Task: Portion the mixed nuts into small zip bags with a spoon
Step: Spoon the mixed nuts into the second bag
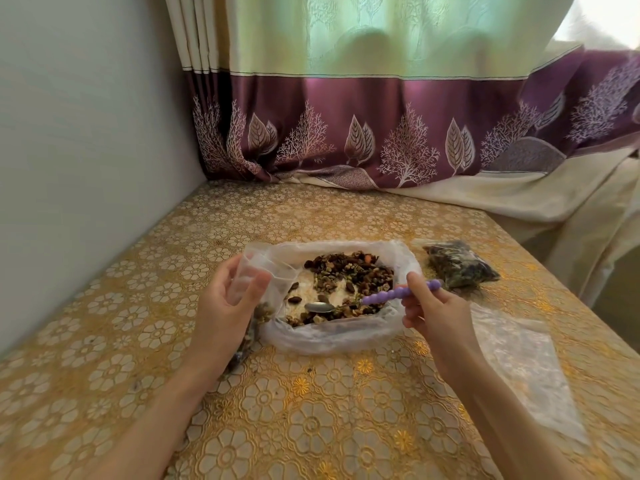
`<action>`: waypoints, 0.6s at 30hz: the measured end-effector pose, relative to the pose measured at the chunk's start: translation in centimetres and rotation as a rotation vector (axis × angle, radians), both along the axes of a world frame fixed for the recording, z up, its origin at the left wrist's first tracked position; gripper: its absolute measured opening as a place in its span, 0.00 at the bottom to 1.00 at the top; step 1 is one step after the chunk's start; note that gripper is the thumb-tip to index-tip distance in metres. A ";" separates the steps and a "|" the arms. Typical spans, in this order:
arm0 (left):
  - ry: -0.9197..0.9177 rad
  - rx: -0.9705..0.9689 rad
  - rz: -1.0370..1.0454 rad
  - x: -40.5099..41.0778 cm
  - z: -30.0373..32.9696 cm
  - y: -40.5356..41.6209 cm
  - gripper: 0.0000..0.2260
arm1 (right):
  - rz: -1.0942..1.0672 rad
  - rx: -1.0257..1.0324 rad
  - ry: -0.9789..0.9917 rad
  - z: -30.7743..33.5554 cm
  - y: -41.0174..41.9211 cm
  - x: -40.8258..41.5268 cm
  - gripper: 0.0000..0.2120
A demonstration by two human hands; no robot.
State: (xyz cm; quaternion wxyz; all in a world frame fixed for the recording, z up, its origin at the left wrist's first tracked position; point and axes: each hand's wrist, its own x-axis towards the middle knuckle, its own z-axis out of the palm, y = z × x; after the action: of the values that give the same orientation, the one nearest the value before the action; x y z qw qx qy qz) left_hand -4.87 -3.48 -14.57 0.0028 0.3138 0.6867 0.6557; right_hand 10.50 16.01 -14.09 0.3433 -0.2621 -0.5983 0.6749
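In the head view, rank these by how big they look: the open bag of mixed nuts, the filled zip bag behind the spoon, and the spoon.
1. Open bag of mixed nuts, clearly largest.
2. Filled zip bag and spoon: comparable in length, though the bag covers more area. It lies farther back, so I won't rank them.

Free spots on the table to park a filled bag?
Bare cloth behind the big nut bag, toward the curtain, and on the left by the wall. Crowded on the right: a filled bag and an empty zip bag.
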 end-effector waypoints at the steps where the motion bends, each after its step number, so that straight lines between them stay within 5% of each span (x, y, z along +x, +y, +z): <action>1: -0.002 0.001 -0.001 0.0 0.0 0.0 0.46 | -0.002 -0.008 0.001 0.0 0.1 -0.1 0.19; 18: 0.002 -0.018 -0.024 -0.2 -0.3 0.0 0.42 | -0.133 0.105 -0.018 -0.1 0.0 -2.6 0.15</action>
State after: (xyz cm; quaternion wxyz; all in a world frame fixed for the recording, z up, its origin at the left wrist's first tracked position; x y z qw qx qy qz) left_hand -5.09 -3.47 -14.84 0.0129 0.3227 0.6888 0.6490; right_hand 7.88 16.02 -14.22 0.3951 -0.2889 -0.6171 0.6161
